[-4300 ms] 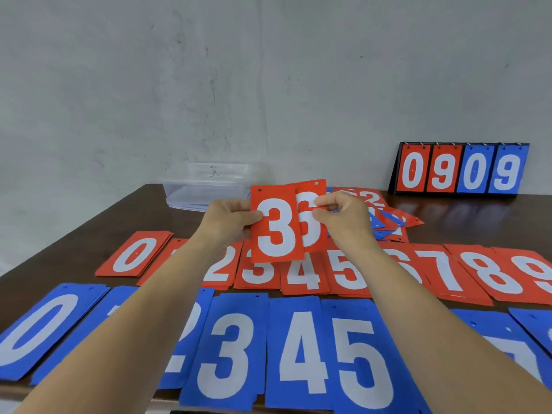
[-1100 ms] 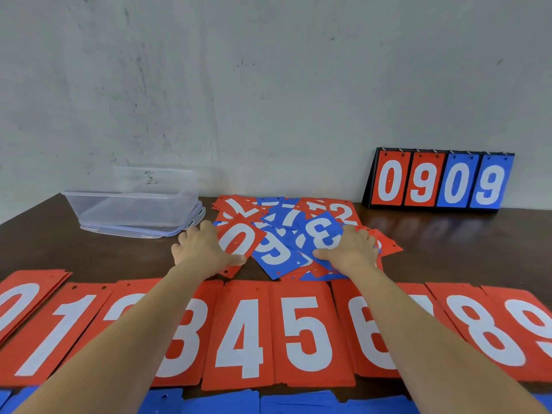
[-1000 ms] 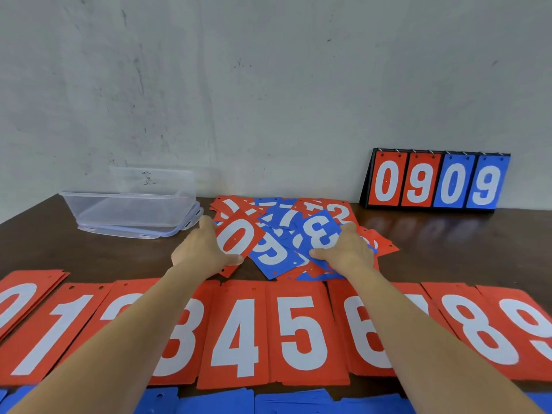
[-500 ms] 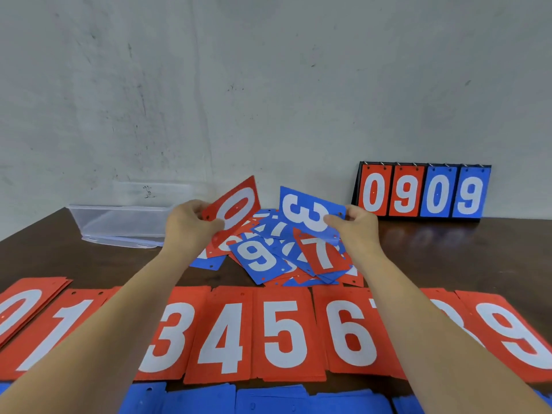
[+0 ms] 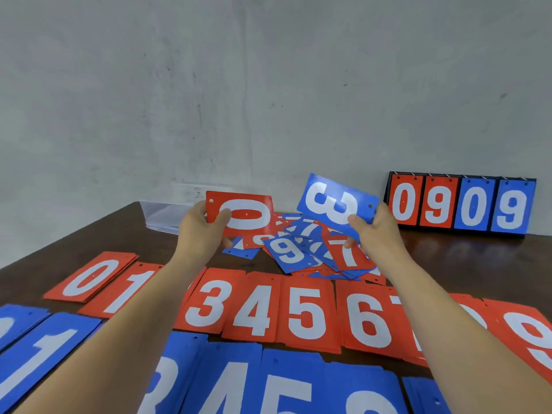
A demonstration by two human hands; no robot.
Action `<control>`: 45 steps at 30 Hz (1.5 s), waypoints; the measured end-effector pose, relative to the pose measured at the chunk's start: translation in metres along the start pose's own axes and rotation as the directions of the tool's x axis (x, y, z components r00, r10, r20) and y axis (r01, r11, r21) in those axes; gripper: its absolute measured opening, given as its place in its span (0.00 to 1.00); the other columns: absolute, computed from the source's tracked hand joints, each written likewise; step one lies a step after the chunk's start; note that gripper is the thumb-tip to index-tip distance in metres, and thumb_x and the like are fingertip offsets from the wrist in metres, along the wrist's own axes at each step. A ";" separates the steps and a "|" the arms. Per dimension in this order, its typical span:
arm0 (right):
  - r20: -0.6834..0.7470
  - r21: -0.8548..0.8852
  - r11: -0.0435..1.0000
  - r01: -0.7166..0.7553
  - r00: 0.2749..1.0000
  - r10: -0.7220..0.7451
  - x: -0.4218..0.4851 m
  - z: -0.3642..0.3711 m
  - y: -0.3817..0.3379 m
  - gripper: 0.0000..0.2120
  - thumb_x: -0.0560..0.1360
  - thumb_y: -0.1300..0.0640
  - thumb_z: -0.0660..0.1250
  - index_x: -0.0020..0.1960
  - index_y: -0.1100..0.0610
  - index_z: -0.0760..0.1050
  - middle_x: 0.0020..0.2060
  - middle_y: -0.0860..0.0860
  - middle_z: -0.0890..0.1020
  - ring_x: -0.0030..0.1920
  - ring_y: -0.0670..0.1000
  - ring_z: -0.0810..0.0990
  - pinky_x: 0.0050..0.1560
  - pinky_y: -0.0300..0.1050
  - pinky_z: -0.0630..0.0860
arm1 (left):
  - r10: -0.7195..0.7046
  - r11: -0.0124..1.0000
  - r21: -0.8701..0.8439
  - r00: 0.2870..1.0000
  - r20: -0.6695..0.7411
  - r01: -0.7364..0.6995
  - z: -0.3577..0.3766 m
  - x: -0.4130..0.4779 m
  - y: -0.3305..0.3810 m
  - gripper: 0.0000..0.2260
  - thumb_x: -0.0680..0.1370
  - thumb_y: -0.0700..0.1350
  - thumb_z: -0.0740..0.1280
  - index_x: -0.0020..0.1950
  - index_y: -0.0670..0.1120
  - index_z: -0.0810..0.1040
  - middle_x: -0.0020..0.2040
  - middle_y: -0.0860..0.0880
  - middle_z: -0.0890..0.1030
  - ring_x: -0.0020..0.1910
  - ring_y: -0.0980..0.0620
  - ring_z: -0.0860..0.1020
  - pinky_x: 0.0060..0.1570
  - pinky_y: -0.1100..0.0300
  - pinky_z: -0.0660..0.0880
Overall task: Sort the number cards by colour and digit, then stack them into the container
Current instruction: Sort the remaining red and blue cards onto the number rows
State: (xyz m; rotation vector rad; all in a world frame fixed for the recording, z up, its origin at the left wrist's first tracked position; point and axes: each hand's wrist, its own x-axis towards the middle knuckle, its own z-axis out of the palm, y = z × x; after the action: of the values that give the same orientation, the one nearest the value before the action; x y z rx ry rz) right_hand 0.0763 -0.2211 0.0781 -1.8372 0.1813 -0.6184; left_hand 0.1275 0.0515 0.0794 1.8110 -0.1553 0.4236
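My left hand (image 5: 200, 231) grips a red 0 card (image 5: 251, 215) by its left end, held sideways above the table. My right hand (image 5: 377, 231) pinches a blue 3 card (image 5: 331, 201) by its right end, also turned sideways and lifted. Below them lies a loose heap of mixed red and blue cards (image 5: 301, 249). Nearer me runs a row of red card piles (image 5: 254, 309) from 0 to 9, and a row of blue piles (image 5: 239, 380) along the bottom edge. The clear plastic container (image 5: 162, 212) stands at the back left, partly hidden by my left hand.
A black flip scoreboard (image 5: 461, 204) showing 0 9 0 9 stands against the grey wall at the back right. Bare dark wood of the table (image 5: 478, 264) shows right of the heap and at the left edge.
Both hands lifted from the heap, the left with a red 0 and the right with a blue 3. The cards have risen higher and turned sideways since half a second ago.
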 end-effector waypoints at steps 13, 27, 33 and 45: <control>0.076 0.115 0.992 0.054 0.995 -0.063 -0.038 0.052 -0.043 0.14 0.71 0.68 0.71 0.53 0.57 0.73 0.45 0.53 0.82 0.39 0.48 0.81 0.36 0.41 0.76 | -0.108 0.992 -0.075 0.988 -0.111 0.100 -0.075 -0.017 -0.010 0.09 0.75 0.40 0.73 0.53 0.40 0.80 0.39 0.49 0.82 0.33 0.59 0.80 0.39 0.65 0.78; 0.179 0.223 0.972 -0.076 0.983 0.036 -0.092 0.205 -0.088 0.08 0.74 0.66 0.69 0.40 0.55 0.79 0.28 0.43 0.82 0.28 0.42 0.80 0.25 0.36 0.74 | -0.234 0.966 -0.110 0.972 0.011 0.234 -0.223 0.064 -0.081 0.02 0.77 0.41 0.70 0.47 0.43 0.81 0.43 0.43 0.84 0.36 0.48 0.84 0.38 0.56 0.80; 0.115 0.221 0.959 -0.179 0.981 0.156 -0.131 0.259 -0.096 0.06 0.75 0.64 0.70 0.41 0.56 0.78 0.27 0.44 0.81 0.24 0.40 0.78 0.22 0.33 0.71 | -0.294 0.955 -0.018 0.951 0.101 0.297 -0.262 0.098 -0.122 0.06 0.76 0.44 0.72 0.49 0.42 0.81 0.44 0.43 0.84 0.37 0.48 0.82 0.38 0.56 0.79; -0.023 0.067 0.949 -0.309 0.950 0.311 -0.165 0.281 -0.095 0.04 0.74 0.58 0.71 0.49 0.55 0.78 0.37 0.48 0.81 0.25 0.38 0.78 0.23 0.30 0.70 | -0.350 0.930 0.189 0.917 0.194 0.315 -0.251 0.121 -0.187 0.09 0.75 0.45 0.73 0.50 0.42 0.82 0.48 0.43 0.84 0.48 0.43 0.82 0.53 0.45 0.79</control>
State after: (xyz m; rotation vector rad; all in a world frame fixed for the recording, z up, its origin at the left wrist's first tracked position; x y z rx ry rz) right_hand 0.0592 0.1166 0.0480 -1.6929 0.4589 -0.4284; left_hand 0.2482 0.3575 0.0109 1.9905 0.0343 -0.0146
